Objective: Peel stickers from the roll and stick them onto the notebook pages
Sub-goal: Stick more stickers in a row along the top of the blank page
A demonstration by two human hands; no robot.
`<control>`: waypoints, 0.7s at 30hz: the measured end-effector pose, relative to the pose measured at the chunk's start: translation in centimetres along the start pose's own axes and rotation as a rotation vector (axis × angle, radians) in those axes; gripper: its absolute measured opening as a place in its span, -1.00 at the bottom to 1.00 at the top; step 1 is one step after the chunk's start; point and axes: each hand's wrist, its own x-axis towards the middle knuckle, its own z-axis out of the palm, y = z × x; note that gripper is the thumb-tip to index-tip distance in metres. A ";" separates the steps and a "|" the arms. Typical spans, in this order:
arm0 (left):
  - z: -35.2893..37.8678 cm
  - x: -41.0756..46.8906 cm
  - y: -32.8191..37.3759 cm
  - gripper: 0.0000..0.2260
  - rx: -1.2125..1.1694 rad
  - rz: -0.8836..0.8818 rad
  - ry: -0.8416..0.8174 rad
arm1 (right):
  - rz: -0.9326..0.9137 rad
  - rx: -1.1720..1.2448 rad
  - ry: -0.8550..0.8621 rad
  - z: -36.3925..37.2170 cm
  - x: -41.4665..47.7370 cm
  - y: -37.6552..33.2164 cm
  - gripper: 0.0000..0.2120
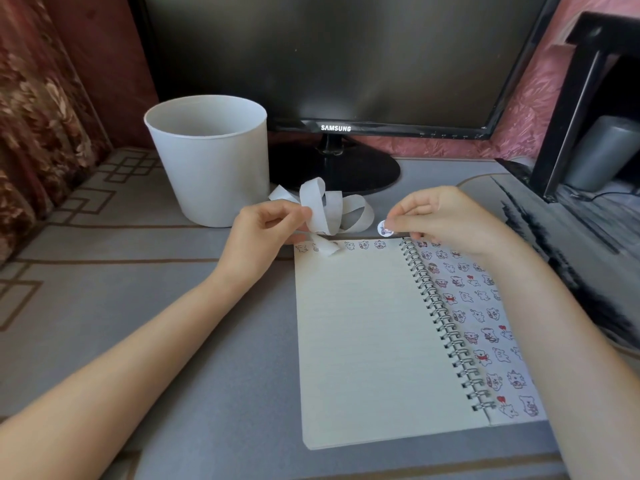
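Note:
An open spiral notebook (360, 341) lies on the desk, its left page lined and blank apart from a row of small stickers along the top edge. Its right side is printed with cartoon animals. My left hand (263, 233) pinches a curled white strip of sticker-roll backing (325, 209) just above the page's top left corner. My right hand (446, 216) holds one small round sticker (385, 228) at its fingertips, hovering just above the top of the left page near the spiral binding.
A white bucket (211, 157) stands behind the left hand. A black monitor (332, 64) on a round stand (332, 171) sits at the back. A dark shelf unit (581, 109) and a grey object are at the right. The desk has a grey patterned cover (104, 271).

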 end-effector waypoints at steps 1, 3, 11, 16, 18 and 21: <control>-0.1 0.1 -0.1 -0.82 -0.008 -0.004 -0.004 | -0.011 0.019 -0.029 0.2 -0.2 -0.5 -0.92; -0.4 0.3 -0.1 -0.83 -0.028 -0.011 -0.015 | -0.033 0.023 -0.100 0.9 -0.5 -1.5 -0.94; -0.6 0.8 -0.4 -0.82 -0.031 -0.005 -0.010 | -0.062 0.028 -0.384 8.0 -0.4 -3.7 -0.97; -0.9 0.8 -0.4 -0.82 -0.074 -0.007 -0.002 | -0.024 0.038 -0.282 8.9 0.6 -3.5 -0.96; -0.8 0.7 -0.4 -0.82 -0.079 -0.012 -0.005 | -0.017 0.022 -0.260 8.5 0.8 -3.2 -0.98; -0.7 0.8 -0.5 -0.82 -0.094 -0.020 -0.010 | 0.000 0.013 -0.227 7.8 0.9 -2.8 -0.95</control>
